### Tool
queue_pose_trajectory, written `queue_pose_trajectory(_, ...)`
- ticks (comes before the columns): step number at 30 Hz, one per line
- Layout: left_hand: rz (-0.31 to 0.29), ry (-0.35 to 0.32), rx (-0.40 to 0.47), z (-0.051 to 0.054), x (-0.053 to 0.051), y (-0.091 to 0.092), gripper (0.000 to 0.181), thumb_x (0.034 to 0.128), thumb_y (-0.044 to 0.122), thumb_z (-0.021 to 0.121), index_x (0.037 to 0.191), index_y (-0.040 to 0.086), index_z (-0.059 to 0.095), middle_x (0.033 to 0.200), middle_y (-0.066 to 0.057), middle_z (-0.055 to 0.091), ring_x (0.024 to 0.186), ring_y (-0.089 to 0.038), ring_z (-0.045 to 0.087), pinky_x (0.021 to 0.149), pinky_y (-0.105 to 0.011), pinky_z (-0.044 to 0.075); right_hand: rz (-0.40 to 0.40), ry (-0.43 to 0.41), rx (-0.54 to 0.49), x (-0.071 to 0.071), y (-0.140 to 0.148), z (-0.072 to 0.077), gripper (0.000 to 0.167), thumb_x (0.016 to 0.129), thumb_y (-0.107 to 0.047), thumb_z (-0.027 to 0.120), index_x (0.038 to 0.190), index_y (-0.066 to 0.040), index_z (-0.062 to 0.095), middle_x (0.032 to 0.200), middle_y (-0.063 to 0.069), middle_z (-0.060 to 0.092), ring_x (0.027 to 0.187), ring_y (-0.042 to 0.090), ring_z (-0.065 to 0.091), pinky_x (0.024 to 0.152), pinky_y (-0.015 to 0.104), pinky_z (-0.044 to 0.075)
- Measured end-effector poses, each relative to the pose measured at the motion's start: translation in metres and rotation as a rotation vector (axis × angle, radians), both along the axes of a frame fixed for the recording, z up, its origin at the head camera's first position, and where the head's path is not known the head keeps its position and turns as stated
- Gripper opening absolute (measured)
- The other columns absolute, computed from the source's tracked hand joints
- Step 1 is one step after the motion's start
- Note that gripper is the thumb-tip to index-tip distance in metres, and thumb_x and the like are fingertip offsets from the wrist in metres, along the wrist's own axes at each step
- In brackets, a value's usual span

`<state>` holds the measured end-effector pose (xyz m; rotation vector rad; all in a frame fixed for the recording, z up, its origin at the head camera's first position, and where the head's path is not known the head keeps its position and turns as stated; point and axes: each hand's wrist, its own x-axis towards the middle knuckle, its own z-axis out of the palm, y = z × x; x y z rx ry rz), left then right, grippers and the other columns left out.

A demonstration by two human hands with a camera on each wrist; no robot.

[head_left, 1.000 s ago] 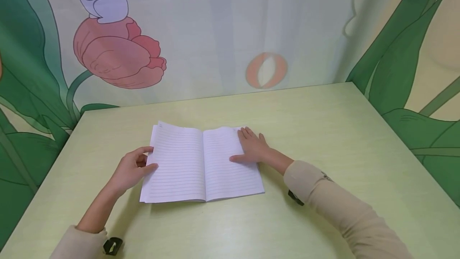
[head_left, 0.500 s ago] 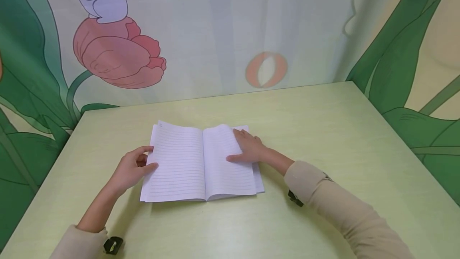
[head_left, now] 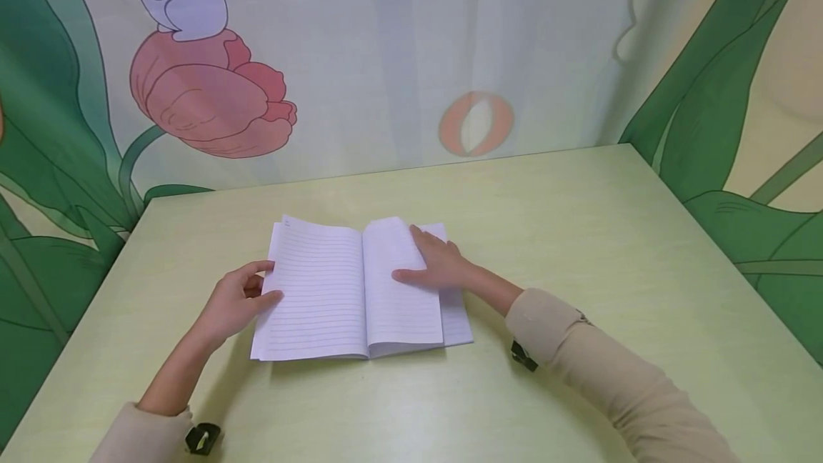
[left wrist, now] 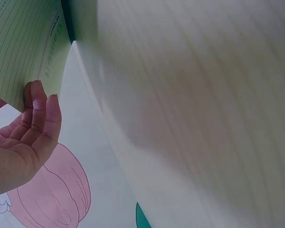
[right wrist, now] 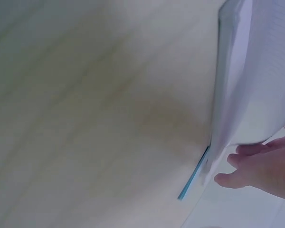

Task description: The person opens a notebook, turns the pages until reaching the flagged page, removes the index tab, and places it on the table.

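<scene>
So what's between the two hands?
The notebook: the head view shows its left page and part of its bent right page there.

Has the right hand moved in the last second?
Yes: the bare right hand has moved leftward in the head view, closer to the centre fold of the open white lined-paper notebook.

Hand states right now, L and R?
Left hand: closed, holding the left edge of the open notebook between thumb and fingers.
Right hand: open, touching the curved right-hand page.
</scene>
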<state>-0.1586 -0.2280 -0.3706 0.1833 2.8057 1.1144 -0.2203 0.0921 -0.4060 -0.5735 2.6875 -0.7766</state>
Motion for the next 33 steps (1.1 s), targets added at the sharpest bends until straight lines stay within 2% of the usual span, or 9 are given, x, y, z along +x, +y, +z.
queue_pose_trajectory(4,0.002,0.002,-0.003,-0.001,0.0,-0.001,0.052,0.0841,0.008,0.063,0.129,-0.008,0.042,0.086,-0.014,0.055,0.078,-0.024,0.046,0.062,-0.023,0.039,0.002,0.008,-0.08,-0.001,-0.004,0.0,0.089,0.087,-0.047,0.053,0.144,0.003,0.007,0.149,0.016,0.014,0.136,0.027,0.015,0.107,0.046,0.016)
queue_pose_trajectory(8,0.003,0.002,0.004,-0.001,0.0,-0.001,0.052,0.0841,0.007,0.063,0.129,-0.008,0.042,0.085,-0.014,0.055,0.078,-0.024,0.046,0.061,-0.023,0.038,0.018,-0.018,-0.126,0.0,-0.007,0.0,0.088,0.088,-0.045,0.053,0.144,0.002,0.005,0.15,0.015,0.011,0.137,0.025,0.013,0.109,0.035,0.015)
queue_pose_trajectory(15,0.009,-0.005,0.003,-0.002,0.0,0.0,0.052,0.0845,0.008,0.063,0.129,-0.008,0.041,0.088,-0.015,0.056,0.078,-0.024,0.047,0.061,-0.023,0.039,0.033,-0.078,-0.133,0.007,-0.013,0.003,0.088,0.087,-0.046,0.054,0.145,-0.001,0.004,0.151,0.012,0.008,0.137,0.022,0.01,0.109,0.034,0.014)
queue_pose_trajectory(22,0.008,-0.009,0.008,-0.001,0.0,0.0,0.052,0.0846,0.008,0.063,0.129,-0.008,0.041,0.088,-0.015,0.057,0.078,-0.024,0.047,0.062,-0.023,0.04,0.09,-0.065,-0.135,0.008,-0.022,0.0,0.088,0.088,-0.048,0.051,0.145,0.0,0.005,0.151,0.013,0.008,0.138,0.023,0.009,0.108,0.044,0.012)
queue_pose_trajectory(27,0.01,-0.01,-0.003,-0.001,0.0,0.0,0.053,0.0848,0.01,0.063,0.13,-0.008,0.041,0.09,-0.016,0.056,0.08,-0.024,0.047,0.063,-0.024,0.039,0.092,-0.098,-0.175,0.009,-0.03,0.001,0.089,0.087,-0.048,0.053,0.146,-0.003,0.004,0.152,0.01,0.007,0.137,0.02,0.009,0.109,0.033,0.013)
queue_pose_trajectory(33,0.008,-0.013,0.005,0.0,0.0,0.001,0.053,0.0848,0.009,0.063,0.13,-0.007,0.041,0.089,-0.015,0.056,0.078,-0.024,0.047,0.061,-0.024,0.039,0.127,-0.113,-0.228,0.011,-0.039,0.002,0.087,0.088,-0.046,0.052,0.146,-0.003,0.002,0.152,0.01,0.005,0.137,0.018,0.007,0.109,0.03,0.012)
